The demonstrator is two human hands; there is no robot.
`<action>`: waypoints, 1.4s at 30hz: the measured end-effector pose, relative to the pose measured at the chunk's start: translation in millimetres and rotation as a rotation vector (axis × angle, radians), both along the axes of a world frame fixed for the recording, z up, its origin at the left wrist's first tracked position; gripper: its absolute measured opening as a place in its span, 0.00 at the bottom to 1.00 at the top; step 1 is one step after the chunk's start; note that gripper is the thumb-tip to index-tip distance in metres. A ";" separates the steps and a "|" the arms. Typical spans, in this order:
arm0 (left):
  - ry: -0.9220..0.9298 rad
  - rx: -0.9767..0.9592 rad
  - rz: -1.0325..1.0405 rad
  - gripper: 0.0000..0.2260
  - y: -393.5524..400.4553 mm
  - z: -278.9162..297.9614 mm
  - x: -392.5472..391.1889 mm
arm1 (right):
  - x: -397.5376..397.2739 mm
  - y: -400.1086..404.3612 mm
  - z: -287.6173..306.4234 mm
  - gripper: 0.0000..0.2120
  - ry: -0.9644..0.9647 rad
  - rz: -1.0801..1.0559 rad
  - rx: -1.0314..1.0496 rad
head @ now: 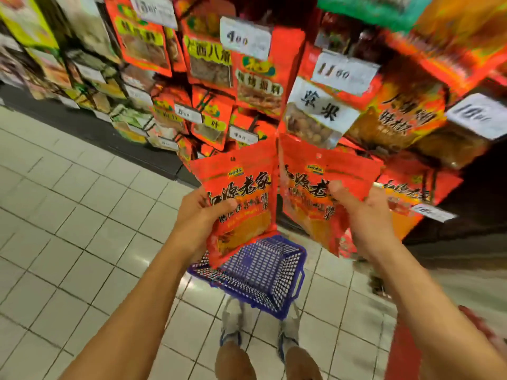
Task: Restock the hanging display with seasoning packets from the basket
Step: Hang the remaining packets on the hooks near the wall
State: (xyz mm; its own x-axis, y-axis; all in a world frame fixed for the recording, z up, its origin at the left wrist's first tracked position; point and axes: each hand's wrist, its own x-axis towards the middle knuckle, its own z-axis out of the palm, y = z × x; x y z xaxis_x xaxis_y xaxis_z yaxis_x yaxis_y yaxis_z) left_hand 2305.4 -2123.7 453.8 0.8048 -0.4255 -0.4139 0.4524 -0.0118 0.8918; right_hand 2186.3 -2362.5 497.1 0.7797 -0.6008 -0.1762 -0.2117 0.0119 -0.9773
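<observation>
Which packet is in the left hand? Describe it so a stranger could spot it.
Start at the blue basket on the tiled floor. Directly above its left rim, the left hand grips a red seasoning packet. Unlike its twin in the right hand, its full brush-lettered title shows, uncovered by a thumb.

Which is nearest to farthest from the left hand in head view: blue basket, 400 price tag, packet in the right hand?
From the left hand:
1. Blue basket, just below, on the floor.
2. Packet in the right hand, to the side, across the gap.
3. 400 price tag, high up on the display.
</observation>
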 end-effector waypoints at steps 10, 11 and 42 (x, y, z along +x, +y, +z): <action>-0.382 -0.244 -0.268 0.08 -72.4 222.9 21.0 | -53.4 -19.2 212.1 0.10 -0.345 -0.330 -0.350; -0.404 -0.271 -0.307 0.08 -82.4 242.4 19.7 | -61.3 -24.1 231.1 0.12 -0.370 -0.340 -0.373; -0.593 -0.486 -0.352 0.13 -331.3 450.0 -90.6 | -117.4 -272.2 444.0 0.04 -0.543 -0.530 -0.266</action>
State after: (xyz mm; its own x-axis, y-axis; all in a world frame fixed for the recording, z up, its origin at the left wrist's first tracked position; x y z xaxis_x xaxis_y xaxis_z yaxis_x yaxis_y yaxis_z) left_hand 2214.8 -2455.1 903.8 0.6180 -0.7137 0.3299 -0.0510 0.3824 0.9226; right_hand 2068.9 -2634.7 941.1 0.3144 -0.8837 0.3467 0.2628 -0.2699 -0.9263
